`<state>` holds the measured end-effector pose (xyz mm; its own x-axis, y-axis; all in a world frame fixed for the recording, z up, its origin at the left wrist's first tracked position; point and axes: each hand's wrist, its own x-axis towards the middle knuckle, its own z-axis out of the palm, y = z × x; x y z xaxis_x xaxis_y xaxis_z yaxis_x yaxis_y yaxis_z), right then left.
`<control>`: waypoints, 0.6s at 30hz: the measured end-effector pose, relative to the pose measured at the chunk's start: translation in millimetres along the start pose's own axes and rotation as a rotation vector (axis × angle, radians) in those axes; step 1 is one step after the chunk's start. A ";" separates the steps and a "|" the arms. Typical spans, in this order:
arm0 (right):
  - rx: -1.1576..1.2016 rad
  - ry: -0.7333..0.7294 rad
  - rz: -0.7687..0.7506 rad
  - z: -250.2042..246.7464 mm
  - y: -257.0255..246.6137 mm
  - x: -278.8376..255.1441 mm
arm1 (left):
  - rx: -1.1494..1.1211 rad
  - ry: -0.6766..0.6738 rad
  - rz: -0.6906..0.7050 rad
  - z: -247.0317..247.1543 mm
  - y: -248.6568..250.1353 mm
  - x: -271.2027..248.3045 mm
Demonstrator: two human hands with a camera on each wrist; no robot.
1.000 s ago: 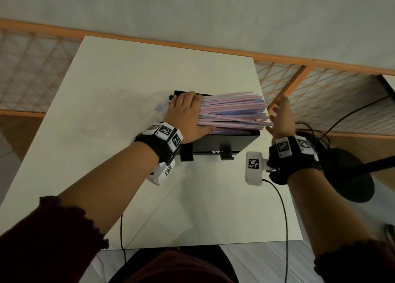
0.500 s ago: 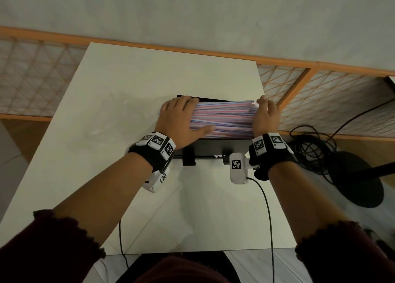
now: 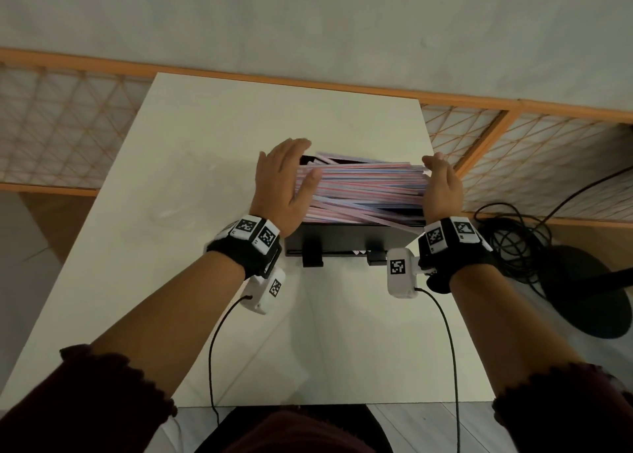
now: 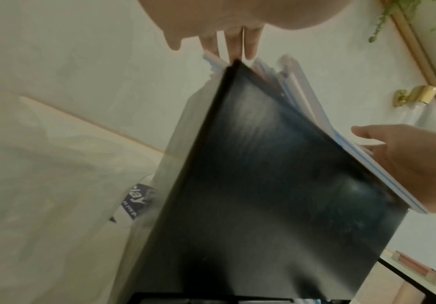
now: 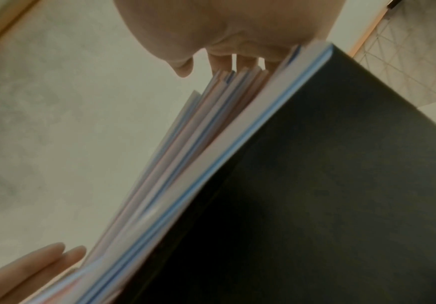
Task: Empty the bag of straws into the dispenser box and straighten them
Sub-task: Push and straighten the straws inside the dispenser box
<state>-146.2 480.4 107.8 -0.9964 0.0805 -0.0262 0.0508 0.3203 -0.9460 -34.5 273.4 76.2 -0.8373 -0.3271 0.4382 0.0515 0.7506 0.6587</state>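
A black dispenser box stands mid-table, heaped with pink, blue and white straws lying left to right, several askew near the front. My left hand stands flat against the left ends of the straws, fingers straight. My right hand presses flat against their right ends. The left wrist view has the box's dark wall with straws above it and my left fingers on them. From the right wrist the straws fan out over the box. The clear empty bag lies left of the box.
The white table ends just right of the box. Beyond that edge are coiled black cables and a round black stand base on the floor. A lattice screen with orange rails runs behind.
My right hand came in from the right and pushed the overhanging straws leftward into the box. My left hand lifted off the pile and now stands flat against the left ends.
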 end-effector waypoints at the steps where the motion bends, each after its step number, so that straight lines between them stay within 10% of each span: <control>1: 0.009 0.011 -0.005 0.8 0.4 -0.1 | -0.025 0.042 -0.030 0.3 -3.6 -1.2; 7: -0.018 0.007 -0.037 6.1 4.8 -2.4 | -0.270 0.056 -0.364 8.2 -7.3 5.0; 12: -0.150 -0.032 -0.112 8.7 11.9 -1.4 | -0.136 -0.144 -0.292 25.0 -10.3 8.0; 18: -0.324 -0.045 -0.259 12.1 19.0 2.2 | 0.054 -0.022 -0.185 2.0 -0.5 16.7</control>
<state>-148.2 475.3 85.8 -0.9806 -0.0812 0.1785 -0.1908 0.6053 -0.7728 -49.6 268.7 82.1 -0.8415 -0.4501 0.2989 -0.1329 0.7086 0.6929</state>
